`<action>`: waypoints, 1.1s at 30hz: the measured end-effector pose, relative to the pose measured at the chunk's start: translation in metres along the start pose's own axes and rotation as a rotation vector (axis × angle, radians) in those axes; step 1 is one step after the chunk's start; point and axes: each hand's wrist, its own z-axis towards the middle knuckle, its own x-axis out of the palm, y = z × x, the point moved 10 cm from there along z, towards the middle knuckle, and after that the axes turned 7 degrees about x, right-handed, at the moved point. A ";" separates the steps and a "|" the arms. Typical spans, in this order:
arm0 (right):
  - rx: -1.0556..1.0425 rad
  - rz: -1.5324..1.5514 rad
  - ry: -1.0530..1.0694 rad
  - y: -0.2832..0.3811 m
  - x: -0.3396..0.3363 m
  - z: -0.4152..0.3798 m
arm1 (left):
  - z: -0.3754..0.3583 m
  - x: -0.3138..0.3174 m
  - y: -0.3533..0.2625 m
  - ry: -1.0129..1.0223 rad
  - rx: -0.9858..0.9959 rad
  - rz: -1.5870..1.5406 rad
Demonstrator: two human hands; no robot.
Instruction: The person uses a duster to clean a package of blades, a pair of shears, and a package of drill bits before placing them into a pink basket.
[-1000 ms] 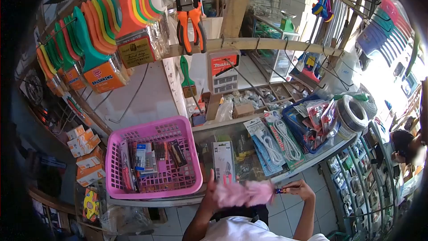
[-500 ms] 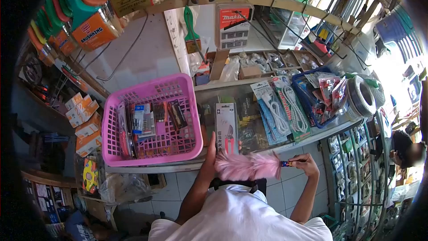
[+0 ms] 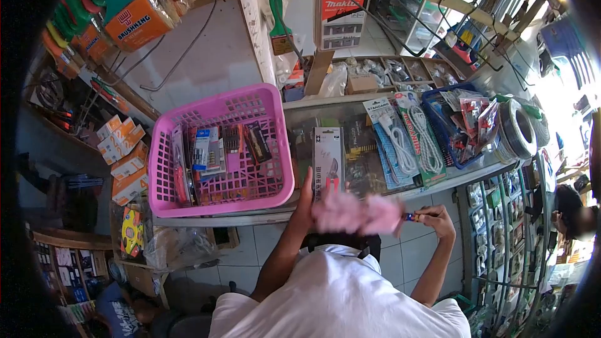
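Note:
My left hand (image 3: 305, 197) is closed around the lower edge of a carded pack of pruning shears (image 3: 328, 153), held upright at the counter's front edge. In my right hand (image 3: 438, 220) is the short handle of a pink fluffy duster (image 3: 357, 214). The duster's head is smeared by motion and lies across the bottom of the pack, hiding that part and some left-hand fingers. Left of the pack stands a pink plastic basket (image 3: 285, 178) with several packaged tools inside.
On the glass counter (image 3: 300, 112) lie two packed white extension cords (image 3: 394, 144), (image 3: 426, 141), a blue tray (image 3: 432, 103) of small packets and a wire coil (image 3: 518, 128). Paint brushes (image 3: 141, 19) and hooks hang overhead. A person (image 3: 119, 313) is at lower left.
The view has shifted, so the counter and basket appear slightly higher and to the right. The duster, sharp before, is now blurred by motion against the pack. Both hands keep their holds.

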 end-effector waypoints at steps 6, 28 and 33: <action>-0.052 0.215 -0.160 0.000 -0.009 0.005 | 0.000 -0.017 -0.007 -0.073 0.072 0.160; -0.174 0.210 -0.218 0.039 0.016 0.028 | 0.005 -0.015 0.015 0.099 -0.056 0.033; -0.230 0.013 -0.066 0.058 0.042 0.022 | 0.011 -0.033 0.019 0.116 -0.007 0.049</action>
